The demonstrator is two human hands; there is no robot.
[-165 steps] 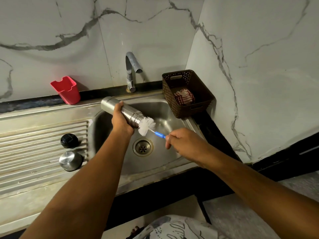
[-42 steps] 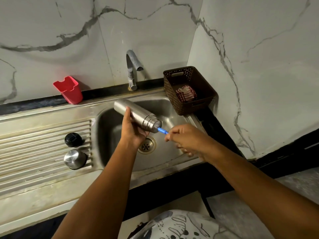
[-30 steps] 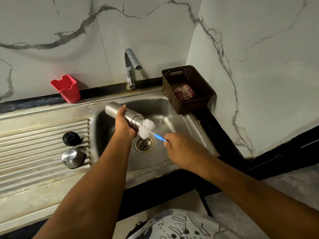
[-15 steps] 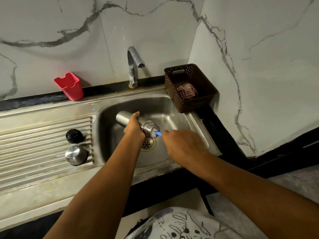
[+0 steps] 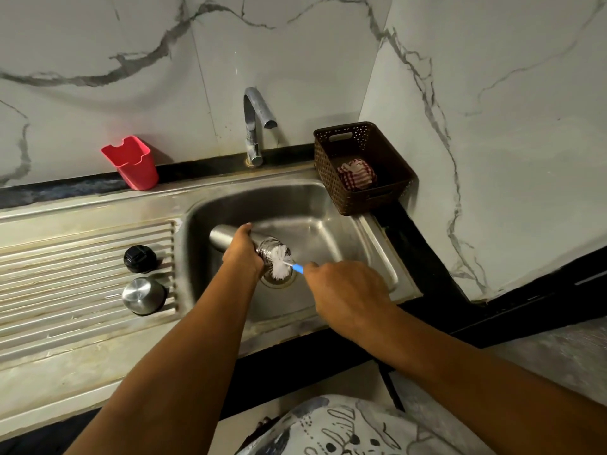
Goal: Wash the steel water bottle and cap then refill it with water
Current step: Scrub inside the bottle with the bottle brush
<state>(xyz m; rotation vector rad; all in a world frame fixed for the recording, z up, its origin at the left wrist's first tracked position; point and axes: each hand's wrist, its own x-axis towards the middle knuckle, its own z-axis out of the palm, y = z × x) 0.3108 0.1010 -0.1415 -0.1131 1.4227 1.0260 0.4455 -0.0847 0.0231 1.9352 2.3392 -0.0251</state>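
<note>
Holding the steel bottle [image 5: 221, 237] on its side above the sink [image 5: 331, 208], I have my left hand [image 5: 241, 254] wrapped round its body close to the neck. The base points left and away from me, and the open mouth faces right. The white bristle head of the bottle brush [image 5: 281, 261] sits right at that mouth; I cannot tell whether any of it is inside. My right hand [image 5: 348, 290] is closed round the brush's blue handle [image 5: 298, 267], and only a short piece of it shows between the bristles and my fingers. The drain [image 5: 279, 282] lies directly under the brush, partly hidden by it.

On the ribbed drainboard [image 5: 65, 257] to the left of the basin sit the black cap [image 5: 140, 258] and, nearer to me, the steel cap [image 5: 143, 295], close together but apart. The tap [image 5: 254, 126] stands behind the basin, its spout bent forward. A red holder [image 5: 131, 164] stands against the marble wall to the left of the tap. A brown perforated basket [image 5: 361, 136] sits at the sink's far right corner with a red-checked cloth [image 5: 356, 174] inside. Patterned fabric [image 5: 345, 428] shows at the bottom edge.
</note>
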